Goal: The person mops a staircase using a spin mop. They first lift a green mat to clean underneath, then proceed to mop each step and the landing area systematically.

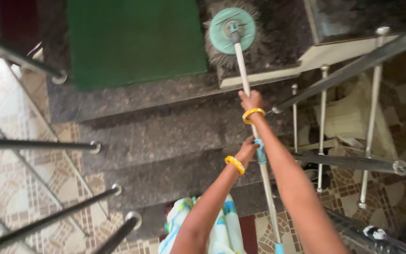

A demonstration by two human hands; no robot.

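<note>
Below me run dark speckled granite stairs (165, 136), stepping up toward a landing where a green mat (135, 40) lies flat. Steel railings (353, 66) flank both sides, the posts on my right standing upright over a patterned tile floor (5, 188). My mop (232, 35) reaches out ahead of me: its round teal head sits flat on the landing just right of the mat, grey strands fanning out beneath it, and its pale metal pole slants back toward me across the steps. My right hand (251, 100) is wrapped tight around the pole higher up, fingers curled fully about it. My left hand (247, 149) is closed on the pole lower down, just beside its blue collar. Each wrist carries a yellow bangle (253, 113).
</note>
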